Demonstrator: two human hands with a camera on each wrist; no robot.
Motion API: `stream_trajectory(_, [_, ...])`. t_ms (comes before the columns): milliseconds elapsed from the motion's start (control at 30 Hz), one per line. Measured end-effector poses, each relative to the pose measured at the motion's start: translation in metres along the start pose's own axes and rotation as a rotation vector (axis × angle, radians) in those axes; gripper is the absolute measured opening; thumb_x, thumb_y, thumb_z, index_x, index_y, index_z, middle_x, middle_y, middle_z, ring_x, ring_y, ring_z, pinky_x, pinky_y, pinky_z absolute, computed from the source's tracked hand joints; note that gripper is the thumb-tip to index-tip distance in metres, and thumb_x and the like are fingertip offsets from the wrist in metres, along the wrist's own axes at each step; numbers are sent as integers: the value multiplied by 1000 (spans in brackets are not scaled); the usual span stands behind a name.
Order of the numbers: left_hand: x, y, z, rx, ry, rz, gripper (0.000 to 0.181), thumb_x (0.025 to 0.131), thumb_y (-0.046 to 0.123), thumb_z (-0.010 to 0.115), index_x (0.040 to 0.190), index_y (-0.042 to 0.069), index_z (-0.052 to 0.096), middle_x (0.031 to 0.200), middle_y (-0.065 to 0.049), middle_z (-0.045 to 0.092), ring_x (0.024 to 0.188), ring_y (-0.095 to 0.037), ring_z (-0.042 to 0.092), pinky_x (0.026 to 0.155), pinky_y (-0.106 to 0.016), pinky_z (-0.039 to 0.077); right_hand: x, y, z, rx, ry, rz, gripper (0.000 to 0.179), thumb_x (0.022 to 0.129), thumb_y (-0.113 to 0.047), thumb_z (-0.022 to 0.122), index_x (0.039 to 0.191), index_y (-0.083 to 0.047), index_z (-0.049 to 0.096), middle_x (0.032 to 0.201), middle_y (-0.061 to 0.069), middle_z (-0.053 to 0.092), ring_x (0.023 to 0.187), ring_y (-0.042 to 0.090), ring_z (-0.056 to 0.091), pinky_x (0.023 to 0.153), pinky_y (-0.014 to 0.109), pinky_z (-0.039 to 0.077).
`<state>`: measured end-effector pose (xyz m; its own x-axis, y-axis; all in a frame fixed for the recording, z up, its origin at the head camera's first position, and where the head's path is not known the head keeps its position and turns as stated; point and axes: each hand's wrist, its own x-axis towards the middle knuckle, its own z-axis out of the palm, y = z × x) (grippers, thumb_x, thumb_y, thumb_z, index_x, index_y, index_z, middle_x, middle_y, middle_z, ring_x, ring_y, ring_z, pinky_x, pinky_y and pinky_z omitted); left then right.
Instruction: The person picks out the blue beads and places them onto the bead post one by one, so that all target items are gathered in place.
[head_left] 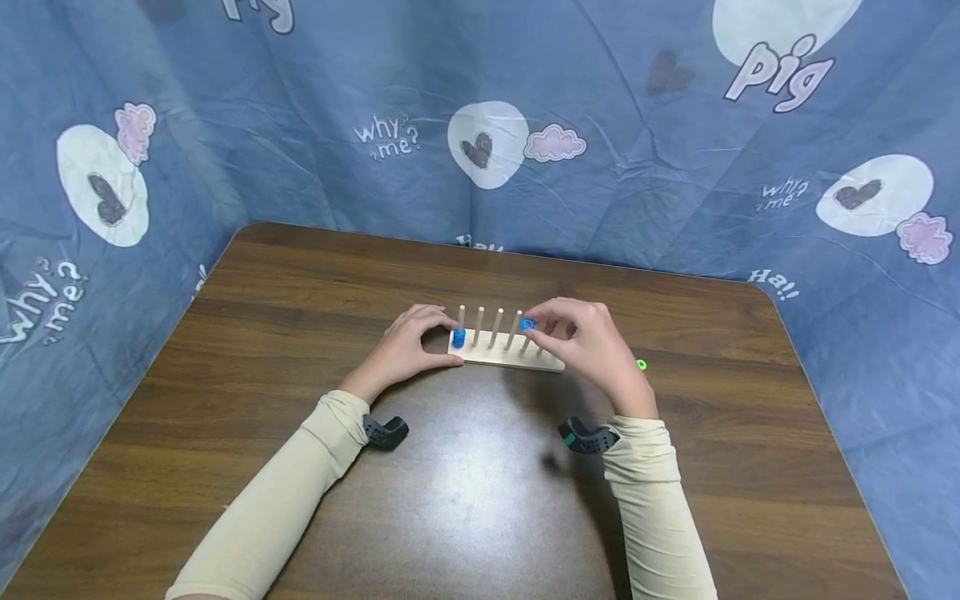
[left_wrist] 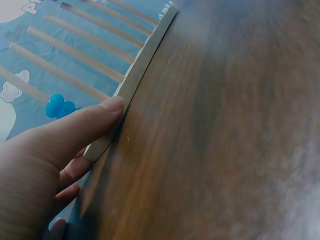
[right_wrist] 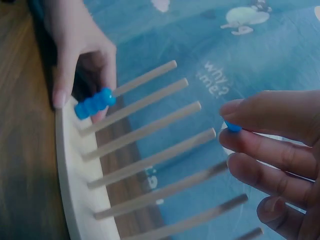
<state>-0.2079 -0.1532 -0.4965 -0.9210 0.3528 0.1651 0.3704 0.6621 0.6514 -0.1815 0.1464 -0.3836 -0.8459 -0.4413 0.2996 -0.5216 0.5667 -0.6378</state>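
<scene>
A pale wooden peg board [head_left: 504,358] with a row of upright pegs stands on the table. My left hand [head_left: 399,348] grips its left end, the thumb [left_wrist: 107,111] along the front edge and the fingers behind. Several blue rings [right_wrist: 95,103] are stacked low on the leftmost peg, beside that hand. Between thumb and forefinger, my right hand [head_left: 592,346] pinches another blue ring [head_left: 528,324]. That ring is up near the peg tops, right of the middle of the row, and appears apart from the pegs. In the right wrist view the fingers cover most of it.
A green ring [head_left: 641,365] and a bit of something red show on the brown wooden table [head_left: 300,275] just beyond my right wrist, partly hidden. Behind the table hangs a blue printed cloth [head_left: 420,75]. Both wrists wear dark bands.
</scene>
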Motion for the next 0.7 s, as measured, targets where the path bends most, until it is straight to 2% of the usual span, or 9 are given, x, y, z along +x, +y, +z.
stream_trajectory(167, [1,0,0,4,-1,14,56,76,44,91,123,20,73,145,-7,62,144,-29,46,126,-57,28,6,-4,5,15,5,-2,13,92,-18,79,105,-17,79,86,-6,75,73,11,65,62,23,51])
stream_trajectory(333, [2,1,-1,5,2,18,56,75,43,91,122,20,73,144,-7,63,144,-29,47,124,-58,30,14,-9,11,14,1,-12,14,92,-17,79,106,-17,79,90,-6,76,76,11,66,60,24,48])
stream_trajectory(467, [2,1,0,1,2,11,55,76,44,91,122,21,73,143,-6,63,144,-29,47,124,-59,29,22,-15,18,17,-9,-26,15,91,-16,79,106,-16,79,93,-5,77,82,13,68,64,26,50])
stream_trajectory(700, [1,1,0,2,-1,12,54,76,44,91,122,21,73,143,-6,63,144,-28,47,124,-58,30,31,-17,28,44,-40,-12,16,92,-16,78,108,-14,79,99,-2,78,90,13,70,80,35,60])
